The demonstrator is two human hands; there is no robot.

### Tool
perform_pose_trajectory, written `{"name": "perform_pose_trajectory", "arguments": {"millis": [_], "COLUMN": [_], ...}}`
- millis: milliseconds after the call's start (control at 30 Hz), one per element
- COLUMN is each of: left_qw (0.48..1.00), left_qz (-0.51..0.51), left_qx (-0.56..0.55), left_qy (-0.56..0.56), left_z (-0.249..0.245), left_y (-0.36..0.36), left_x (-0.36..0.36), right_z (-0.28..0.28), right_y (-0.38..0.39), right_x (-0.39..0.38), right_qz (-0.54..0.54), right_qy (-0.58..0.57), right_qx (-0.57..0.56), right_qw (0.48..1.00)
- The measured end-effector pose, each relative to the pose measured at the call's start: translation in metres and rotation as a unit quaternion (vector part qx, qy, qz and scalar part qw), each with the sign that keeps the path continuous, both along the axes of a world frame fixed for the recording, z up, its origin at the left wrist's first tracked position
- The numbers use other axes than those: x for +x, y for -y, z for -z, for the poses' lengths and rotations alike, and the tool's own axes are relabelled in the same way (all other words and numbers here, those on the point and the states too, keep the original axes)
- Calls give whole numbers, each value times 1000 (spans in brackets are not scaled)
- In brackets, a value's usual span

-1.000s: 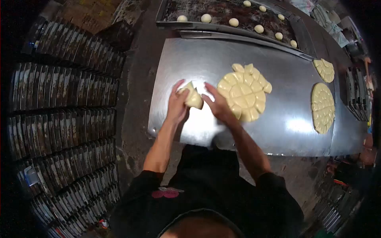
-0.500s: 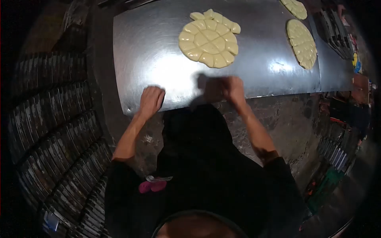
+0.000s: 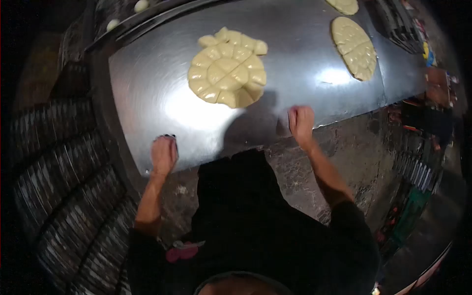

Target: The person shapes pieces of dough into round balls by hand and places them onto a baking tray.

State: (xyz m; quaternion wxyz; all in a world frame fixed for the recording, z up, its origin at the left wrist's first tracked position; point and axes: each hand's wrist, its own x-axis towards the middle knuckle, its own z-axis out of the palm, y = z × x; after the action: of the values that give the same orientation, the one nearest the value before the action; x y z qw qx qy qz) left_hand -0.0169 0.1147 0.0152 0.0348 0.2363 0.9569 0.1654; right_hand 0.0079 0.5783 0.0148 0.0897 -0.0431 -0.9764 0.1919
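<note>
My left hand (image 3: 163,154) is closed over the near left edge of the metal table (image 3: 147,93), its fingers curled. Small dark spots show at the fingertips, and I cannot make out what is inside. To the right, my right hand (image 3: 301,124) makes a fist near the front edge; its grip is hidden too. Beyond both hands lies a round, shiny piece of scored yellow dough (image 3: 227,74), apart from them. Its rim is cut into segments, and several smaller lobes sit along its far side.
A second flat oval dough piece (image 3: 354,48) lies at the right, with part of another dough piece (image 3: 345,6) beyond it. Dark stacked trays (image 3: 64,162) fill the left side. Two pale balls (image 3: 141,6) are behind the table. More dark trays (image 3: 393,24) stand at the far right.
The view has shifted, so the table and dough appear further left and turned. My hands have moved further apart, both closed. The pale balls have come into view.
</note>
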Motion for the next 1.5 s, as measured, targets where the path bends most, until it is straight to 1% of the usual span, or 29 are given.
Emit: {"name": "perform_pose_trajectory", "arguments": {"millis": [33,67,100,167,233,300,367,433,500,533,600,633,667,700,767,833,900,933,967,1033,1100,1167,1200,1267,1300,1367,1400,1433,1500], "left_qw": [992,987,982,984,991,989,999,985,961,947,978,989,989,992,992,972,920,921,971,982,984,970,956,900,914,991,984,995,987], "left_qz": [-43,-74,-105,-117,-21,74,-11,-94,-197,-244,-132,-44,14,28,-67,-174,-278,-268,-178,-7,-70,-187,-213,-274,-245,-27,10,-24,-125], "left_qx": [87,111,125,115,129,122,34,87,161,203,163,136,145,118,23,112,255,275,159,172,130,122,142,316,309,128,147,-81,54], "left_qy": [-78,-93,-94,-70,37,-36,27,-115,-111,-54,7,28,-8,-45,101,-111,-111,-70,16,-74,-95,-96,-145,-123,-99,-38,-95,55,-84], "left_z": [-3,-11,-10,-18,-27,-21,-9,6,-8,-20,-15,-20,-15,-14,-11,-6,-14,-18,-10,-14,9,-4,-1,-7,-9,-22,-8,-6,1], "left_y": [-2,-27,-51,-81,-92,-46,16,5,-46,-72,-82,-72,-52,-27,24,4,-47,-67,-64,-45,14,34,27,-22,-43,-38,-21,0,49], "left_x": [-9,-33,-53,-41,-26,14,13,-33,-77,-81,-53,-31,-6,9,-10,-52,-82,-73,-56,-11,3,-26,-49,-77,-67,-28,-10,-14,-23], "right_z": [-7,5,-1,8,18,21,6,4,-4,0,-4,2,12,-9,-23,-11,-17,4,4,-5,-12,-6,-5,-7,-9,-11,-13,-13,-11], "right_y": [-4,4,18,39,41,12,-27,-19,17,32,50,51,35,16,-5,-10,28,35,52,50,17,-20,-16,18,40,62,62,46,3], "right_x": [-18,-55,-91,-88,-69,6,16,-37,-106,-92,-81,-47,-9,12,3,-41,-89,-84,-59,9,18,11,-15,-56,-58,-9,17,22,30], "right_qz": [18,68,124,168,60,-19,-114,44,172,166,94,16,1,-46,-98,102,177,117,45,-56,-95,60,114,149,130,-35,-60,-57,12], "right_qy": [0,-138,-172,-160,-97,58,-92,-101,-170,-158,-48,-107,-41,-65,-94,-101,-154,-160,-162,-157,-154,-149,-154,-180,-214,-140,-170,-167,-119], "right_qx": [16,-20,-74,-103,13,8,-83,-8,-57,-62,-86,-48,-35,-46,-56,11,-191,-73,-52,-60,-94,36,-13,-94,-125,-86,-64,-60,27], "right_qw": [1000,988,974,967,993,998,986,994,968,971,991,993,999,996,989,990,953,977,984,984,979,986,981,968,960,986,982,982,993]}}
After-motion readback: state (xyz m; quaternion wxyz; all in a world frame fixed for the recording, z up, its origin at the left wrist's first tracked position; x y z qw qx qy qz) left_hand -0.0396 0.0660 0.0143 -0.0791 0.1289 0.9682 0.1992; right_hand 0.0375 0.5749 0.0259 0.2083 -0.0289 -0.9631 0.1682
